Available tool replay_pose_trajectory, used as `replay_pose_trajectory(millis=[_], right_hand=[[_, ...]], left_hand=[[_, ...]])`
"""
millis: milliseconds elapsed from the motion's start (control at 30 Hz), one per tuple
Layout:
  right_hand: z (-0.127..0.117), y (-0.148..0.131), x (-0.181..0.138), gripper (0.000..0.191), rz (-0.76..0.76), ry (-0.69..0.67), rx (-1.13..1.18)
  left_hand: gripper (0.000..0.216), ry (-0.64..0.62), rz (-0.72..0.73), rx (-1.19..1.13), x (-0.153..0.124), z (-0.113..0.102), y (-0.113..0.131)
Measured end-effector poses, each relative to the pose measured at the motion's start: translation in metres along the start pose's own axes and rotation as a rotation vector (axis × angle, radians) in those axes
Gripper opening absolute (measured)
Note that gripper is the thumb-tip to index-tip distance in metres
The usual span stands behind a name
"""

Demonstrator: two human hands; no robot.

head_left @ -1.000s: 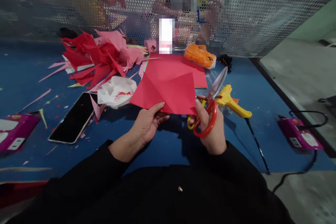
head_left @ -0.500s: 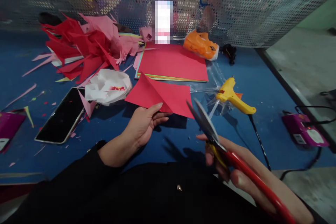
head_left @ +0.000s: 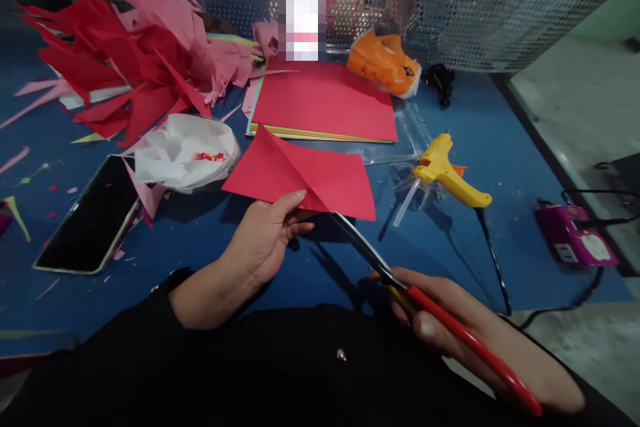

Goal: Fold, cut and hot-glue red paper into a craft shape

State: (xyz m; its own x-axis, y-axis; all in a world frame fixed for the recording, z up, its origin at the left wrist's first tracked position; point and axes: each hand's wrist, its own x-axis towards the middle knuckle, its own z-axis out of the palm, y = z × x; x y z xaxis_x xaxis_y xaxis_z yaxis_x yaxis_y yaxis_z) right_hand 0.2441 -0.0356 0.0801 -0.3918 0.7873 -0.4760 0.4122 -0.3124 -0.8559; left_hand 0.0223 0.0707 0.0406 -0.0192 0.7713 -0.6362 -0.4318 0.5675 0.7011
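Note:
My left hand (head_left: 270,230) pinches a creased sheet of red paper (head_left: 345,177) by its near edge, thumb on top and fingers beneath. In my right hand (head_left: 440,310) is a pair of scissors (head_left: 465,340) with red and yellow handles, the grip closed around them. The blades point up and left, and their tips meet the near edge of the red paper close to the crease. Behind the held sheet lies a stack of coloured paper (head_left: 320,97), red on top.
Red and pink paper scraps (head_left: 135,60) heap at the back left. A white crumpled bag (head_left: 187,153) and a phone (head_left: 87,220) sit at left. On the right are a yellow glue gun (head_left: 445,170), an orange packet (head_left: 383,63) and a purple power socket (head_left: 575,237). Perforated metal (head_left: 475,7) stands behind.
The scissors have moved left to the red paper's near edge, and their blades have come closer together. My left hand still holds the sheet. The view has tilted slightly down.

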Motion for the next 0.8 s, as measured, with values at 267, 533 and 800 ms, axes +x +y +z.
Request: replay_pose_trajectory(millis=[267, 533, 800], right_hand=[[0.007, -0.001, 0.009, 0.045, -0.004, 0.083, -0.010], [0.012, -0.001, 0.011, 0.041, 0.007, 0.073, -0.001], [0.013, 0.002, 0.015, 0.039, 0.062, -0.015, 0.103]], left_hand=[[0.006, -0.013, -0.004, 0.005, -0.004, 0.000, -0.004], [0.004, -0.028, 0.000, -0.025, -0.004, 0.000, -0.008], [0.003, -0.047, -0.001, -0.021, -0.006, 0.001, -0.009]])
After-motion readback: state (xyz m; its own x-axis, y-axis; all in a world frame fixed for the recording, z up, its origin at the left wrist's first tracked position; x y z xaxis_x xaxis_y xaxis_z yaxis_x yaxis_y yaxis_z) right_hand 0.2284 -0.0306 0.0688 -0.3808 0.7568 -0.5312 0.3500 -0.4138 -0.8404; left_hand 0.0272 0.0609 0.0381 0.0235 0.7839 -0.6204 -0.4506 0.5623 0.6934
